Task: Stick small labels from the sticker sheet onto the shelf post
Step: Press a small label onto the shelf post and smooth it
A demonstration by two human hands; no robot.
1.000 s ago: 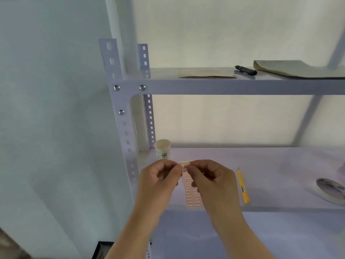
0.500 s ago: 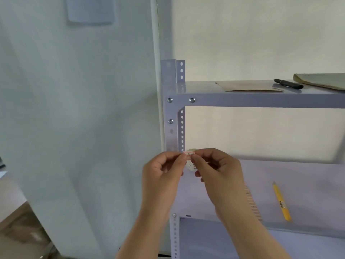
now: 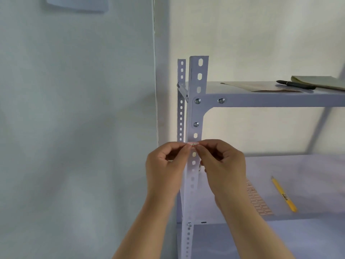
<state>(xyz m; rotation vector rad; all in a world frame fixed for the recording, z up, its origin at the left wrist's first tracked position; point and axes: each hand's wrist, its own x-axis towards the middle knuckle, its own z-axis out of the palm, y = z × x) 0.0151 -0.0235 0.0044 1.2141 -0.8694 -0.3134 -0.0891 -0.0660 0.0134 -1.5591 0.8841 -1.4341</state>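
Note:
A small white label [image 3: 193, 144] with a pink border and a pencilled letter is stretched between my two hands, right in front of the perforated white shelf post [image 3: 197, 116]. My left hand [image 3: 166, 165] pinches its left end and my right hand [image 3: 222, 163] pinches its right end, both at the post's front face just below a bolt. Whether the label touches the metal I cannot tell. The pink sticker sheet [image 3: 258, 200] lies flat on the middle shelf [image 3: 308, 176], partly behind my right forearm.
A yellow pencil [image 3: 283, 195] lies on the middle shelf right of the sheet. The top shelf [image 3: 270, 100] carries a brown envelope [image 3: 261, 86], a black pen [image 3: 295, 84] and a notepad [image 3: 317, 82]. A pale wall fills the left side.
The view has swung left and closer, so the post now stands centred. Both hands have carried the label up from over the middle shelf to the post's front face.

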